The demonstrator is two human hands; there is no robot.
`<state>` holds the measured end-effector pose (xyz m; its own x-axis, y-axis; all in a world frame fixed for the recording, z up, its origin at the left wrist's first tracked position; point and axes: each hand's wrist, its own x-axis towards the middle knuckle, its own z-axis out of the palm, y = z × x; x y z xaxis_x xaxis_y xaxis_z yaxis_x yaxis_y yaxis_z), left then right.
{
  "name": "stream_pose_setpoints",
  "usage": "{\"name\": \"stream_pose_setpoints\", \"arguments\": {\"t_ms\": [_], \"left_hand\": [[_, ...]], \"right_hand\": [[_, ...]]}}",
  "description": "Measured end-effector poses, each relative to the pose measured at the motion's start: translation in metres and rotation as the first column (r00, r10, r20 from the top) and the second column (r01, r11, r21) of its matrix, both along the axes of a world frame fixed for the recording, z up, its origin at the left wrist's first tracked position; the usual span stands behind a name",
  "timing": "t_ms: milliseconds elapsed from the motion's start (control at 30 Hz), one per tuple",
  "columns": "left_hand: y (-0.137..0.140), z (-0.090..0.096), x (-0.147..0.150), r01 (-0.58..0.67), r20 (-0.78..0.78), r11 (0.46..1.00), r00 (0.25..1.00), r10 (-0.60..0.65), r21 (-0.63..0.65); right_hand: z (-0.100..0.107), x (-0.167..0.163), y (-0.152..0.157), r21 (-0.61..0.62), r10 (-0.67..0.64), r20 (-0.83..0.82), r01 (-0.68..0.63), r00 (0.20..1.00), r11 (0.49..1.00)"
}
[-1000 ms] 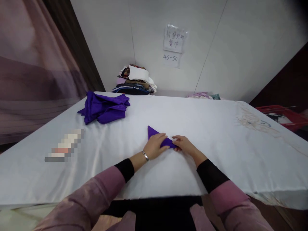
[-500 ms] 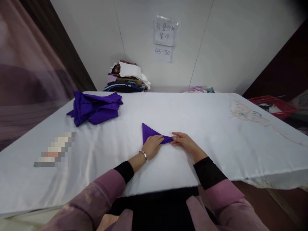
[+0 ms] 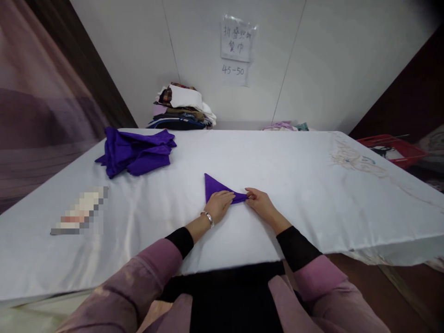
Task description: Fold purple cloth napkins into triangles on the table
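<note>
A purple cloth napkin (image 3: 214, 185), folded into a slim triangle, lies on the white tablecloth in front of me. One corner points up and away at the left, and the narrow end reaches right. My left hand (image 3: 219, 205) rests flat across the lower middle of the napkin, fingers stretched toward the right and covering part of it. At the narrow tip, my right hand (image 3: 260, 203) pinches the cloth between thumb and fingers. A silver bracelet (image 3: 208, 218) circles my left wrist.
A heap of purple napkins (image 3: 137, 152) lies at the table's back left. Nearer sits a blurred-out flat object (image 3: 79, 211). Stacked clothes (image 3: 183, 108) stand beyond the far edge, below a handwritten sign (image 3: 236, 40). A red basket (image 3: 398, 152) is off to the right.
The right fingers have closed in a little more at the napkin's tip. My left hand stays on the cloth. The whole view has shifted slightly.
</note>
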<state>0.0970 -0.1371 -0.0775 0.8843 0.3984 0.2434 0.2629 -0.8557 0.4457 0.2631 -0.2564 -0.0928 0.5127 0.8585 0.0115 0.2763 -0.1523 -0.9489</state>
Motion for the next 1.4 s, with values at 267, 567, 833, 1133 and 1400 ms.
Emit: {"name": "stream_pose_setpoints", "arguments": {"t_ms": [267,567,833,1133,1400], "left_hand": [[-0.002,-0.004,0.0,0.019,-0.095,0.997,0.995,-0.011,0.078],[0.0,-0.006,-0.001,0.067,-0.114,0.99,0.992,-0.053,0.123],[-0.001,-0.002,-0.002,0.065,-0.109,0.993,0.993,-0.054,0.098],[-0.001,-0.002,0.0,0.109,-0.174,0.974,0.982,-0.075,0.198],[-0.002,0.003,0.0,0.128,-0.219,0.97,0.972,-0.082,0.205]], "right_hand": [[0.005,-0.001,-0.002,-0.014,0.023,-0.085,-0.024,0.996,1.0],[0.012,0.003,-0.004,-0.021,-0.052,-0.114,0.049,0.992,0.999],[0.011,0.007,-0.009,-0.084,-0.036,0.185,0.052,0.982,0.995],[0.008,0.008,-0.005,-0.069,-0.019,0.27,0.039,0.963,0.997],[0.019,-0.018,-0.005,0.114,-0.018,0.567,-0.057,0.823,0.992]]}}
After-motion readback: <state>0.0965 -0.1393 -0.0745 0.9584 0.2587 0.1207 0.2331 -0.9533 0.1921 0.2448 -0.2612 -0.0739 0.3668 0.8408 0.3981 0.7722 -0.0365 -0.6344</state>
